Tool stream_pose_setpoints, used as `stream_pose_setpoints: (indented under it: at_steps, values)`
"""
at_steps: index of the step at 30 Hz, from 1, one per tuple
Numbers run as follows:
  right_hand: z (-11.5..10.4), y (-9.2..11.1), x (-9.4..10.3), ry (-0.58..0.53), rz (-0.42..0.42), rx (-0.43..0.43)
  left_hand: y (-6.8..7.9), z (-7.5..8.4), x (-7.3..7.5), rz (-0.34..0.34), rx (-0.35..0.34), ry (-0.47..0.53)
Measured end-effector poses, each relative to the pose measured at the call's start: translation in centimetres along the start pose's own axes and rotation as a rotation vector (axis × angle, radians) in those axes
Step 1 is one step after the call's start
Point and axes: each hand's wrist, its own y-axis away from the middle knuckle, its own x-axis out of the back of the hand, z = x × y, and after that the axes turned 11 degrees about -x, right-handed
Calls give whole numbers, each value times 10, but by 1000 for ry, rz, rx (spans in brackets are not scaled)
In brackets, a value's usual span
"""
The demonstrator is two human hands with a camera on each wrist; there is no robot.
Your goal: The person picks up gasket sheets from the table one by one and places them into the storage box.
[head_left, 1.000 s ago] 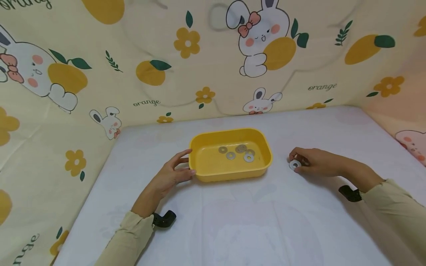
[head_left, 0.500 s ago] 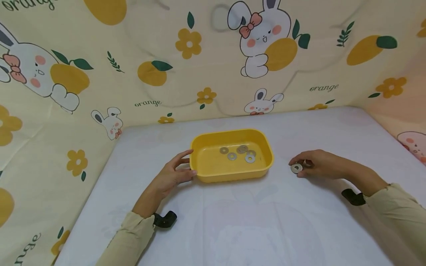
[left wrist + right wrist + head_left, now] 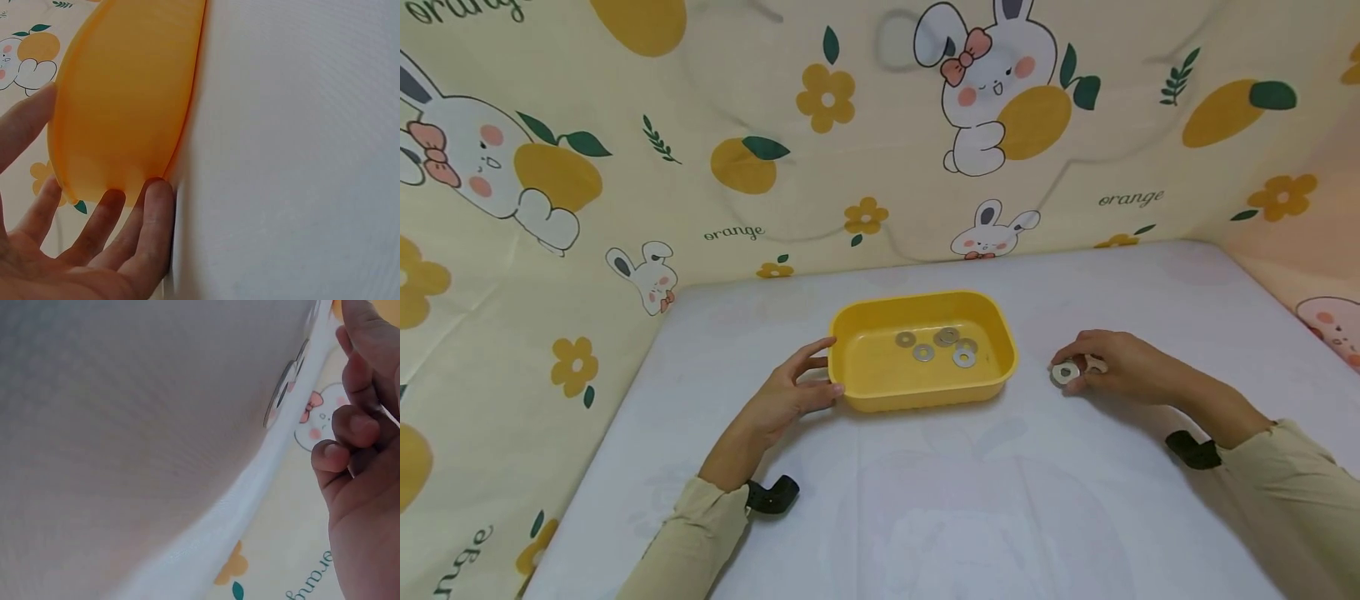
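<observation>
A yellow plastic tray [image 3: 880, 393] stands on the white table with several flat metal washers [image 3: 922, 352] lying in it. My left hand [image 3: 782, 404] holds the tray's left end. In the left wrist view its fingertips [image 3: 112, 199] press the outer wall, with another digit at the rim. Right of the tray, my right hand [image 3: 1120, 367] pinches a washer [image 3: 1057, 375] by its edges, close over the table. Another washer [image 3: 1097, 365] shows under that hand. In the right wrist view, overlapping washers [image 3: 290, 375] lie flat on the table beside the curled fingers.
A cream cloth [image 3: 865, 167] printed with rabbits and oranges hangs behind the table and along its left. Pinkish cloth [image 3: 1322, 250] borders the right side. Dark wrist cameras [image 3: 772, 495] stick out from both sleeves.
My right hand shifted slightly toward me, then back; the washer at its fingertips moved with it. A second washer now shows under the palm. The left hand stays on the tray.
</observation>
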Motion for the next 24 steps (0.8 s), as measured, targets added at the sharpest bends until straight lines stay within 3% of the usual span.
stream_pose_setpoints:
  at_steps: [14, 24]
  values:
    - [2, -1, -4, 3, 133, 97, 1, 1, 0, -13, -15, 19]
    - [1, -2, -3, -123, 119, 80, 0, 1, -1, 7, 10, 15]
